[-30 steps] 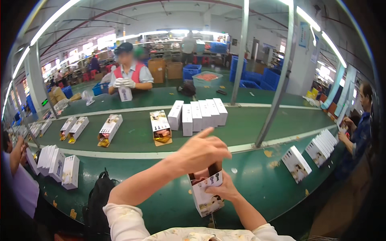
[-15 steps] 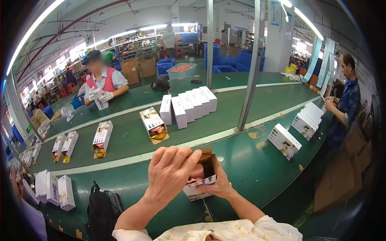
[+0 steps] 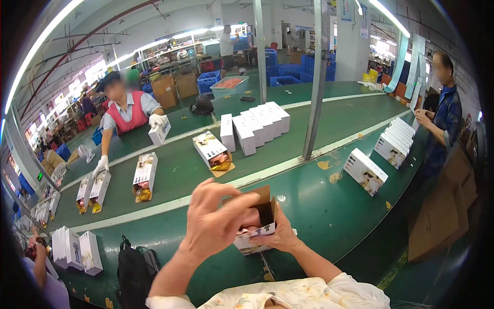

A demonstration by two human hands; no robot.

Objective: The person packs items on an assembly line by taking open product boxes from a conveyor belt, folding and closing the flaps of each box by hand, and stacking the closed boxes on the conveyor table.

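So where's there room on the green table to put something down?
On the green table, the widest patch, bare but for small spots, lies between the right hand and the lone white box at right. A smaller one sits between the black bag and the pale rail. Left of the bag it's crowded with white boxes.

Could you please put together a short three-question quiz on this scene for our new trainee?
1. Which of the person's own hands grips the open white carton?
2. True or false: the black backpack is to the left of that carton.
3. What colour is the item inside the carton?
A) blue
B) pink
C) green

Key:
1. The right hand.
2. True.
3. B.
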